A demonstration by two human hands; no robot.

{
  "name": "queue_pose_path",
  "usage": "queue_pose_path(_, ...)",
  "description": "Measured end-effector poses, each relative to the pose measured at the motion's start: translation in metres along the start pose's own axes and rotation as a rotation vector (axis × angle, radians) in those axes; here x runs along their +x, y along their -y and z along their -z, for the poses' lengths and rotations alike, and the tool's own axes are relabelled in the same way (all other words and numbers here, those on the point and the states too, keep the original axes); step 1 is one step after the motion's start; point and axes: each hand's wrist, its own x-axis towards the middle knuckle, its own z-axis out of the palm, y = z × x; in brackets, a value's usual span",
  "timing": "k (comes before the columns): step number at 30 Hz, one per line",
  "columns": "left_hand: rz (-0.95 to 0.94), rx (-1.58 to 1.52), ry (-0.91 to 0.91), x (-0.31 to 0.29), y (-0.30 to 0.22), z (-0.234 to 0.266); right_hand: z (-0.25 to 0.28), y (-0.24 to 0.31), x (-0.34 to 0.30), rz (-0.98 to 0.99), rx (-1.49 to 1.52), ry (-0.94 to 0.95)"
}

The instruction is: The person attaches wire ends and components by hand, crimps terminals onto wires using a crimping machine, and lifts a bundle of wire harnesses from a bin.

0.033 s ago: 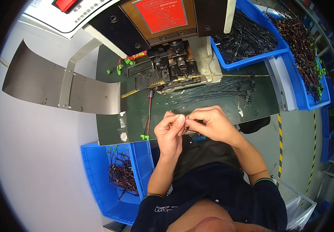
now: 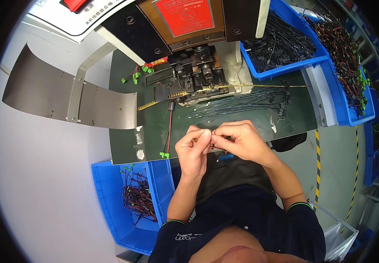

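My left hand (image 2: 192, 149) and my right hand (image 2: 241, 141) meet above the near edge of the green table, thumbs and fingertips pinched together. A red and black wire (image 2: 218, 148) shows just below the fingers; its end between the fingertips is hidden. Left of my hands a red and black wire lead (image 2: 169, 131) lies on the table, with a black end toward the machine and green connectors (image 2: 165, 155) at the near edge. Beyond my hands, a bundle of dark wires (image 2: 242, 105) with black connectors is spread before the crimping machine (image 2: 202, 74).
A yellowish terminal strip (image 2: 146, 106) runs into the machine beside a curved metal guide (image 2: 101, 103). Blue bins with black leads (image 2: 281, 46) and red-black leads (image 2: 341, 61) stand right. A blue bin (image 2: 106, 197) sits below left. More green connectors (image 2: 136, 76) lie behind.
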Motion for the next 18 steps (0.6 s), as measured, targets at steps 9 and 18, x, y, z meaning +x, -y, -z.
queue_pose_path(9,0.026,0.174,0.088,0.001,-0.007,0.002,-0.007,-0.019,-0.009,-0.153,0.349,-0.028)
queue_pose_path(18,0.002,0.139,0.072,0.0,-0.003,0.002,-0.004,-0.017,-0.009,-0.23,0.325,0.029)
